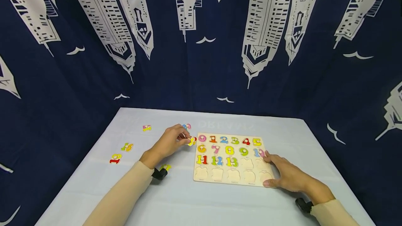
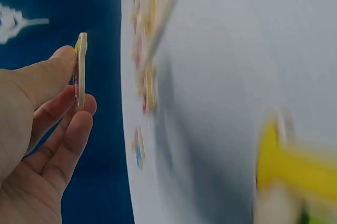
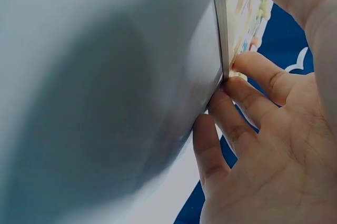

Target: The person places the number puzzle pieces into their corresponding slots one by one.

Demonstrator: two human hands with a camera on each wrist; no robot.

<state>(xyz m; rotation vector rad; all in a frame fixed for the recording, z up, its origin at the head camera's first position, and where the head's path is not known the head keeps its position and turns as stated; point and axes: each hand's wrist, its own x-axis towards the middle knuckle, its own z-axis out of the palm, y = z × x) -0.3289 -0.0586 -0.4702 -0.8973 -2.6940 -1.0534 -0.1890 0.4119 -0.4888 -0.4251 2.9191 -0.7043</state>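
My left hand (image 1: pixel 172 141) pinches a yellow and red wooden number piece (image 2: pixel 80 71) between thumb and fingertips, above the table just left of the number puzzle board (image 1: pixel 238 167). In the left wrist view the piece is seen edge-on. My right hand (image 1: pixel 290 175) rests at the board's right side, its thumb over the near right corner and its index fingertip by the 10. The right wrist view shows its fingers fairly straight against the board's edge (image 3: pixel 221 29). Number pieces 0 to 13 fill the upper slots; several recesses (image 1: pixel 217 174) lie bare.
Loose number pieces lie on the white table (image 1: pixel 169 201): an 18 (image 1: pixel 115 158), a 16 (image 1: pixel 127 147), a pink and yellow piece (image 1: pixel 146 128), a blue and pink piece (image 1: pixel 186 127), and a yellow piece (image 1: pixel 165 166) by the left wrist. A dark blue patterned cloth (image 1: pixel 188 76) hangs behind.
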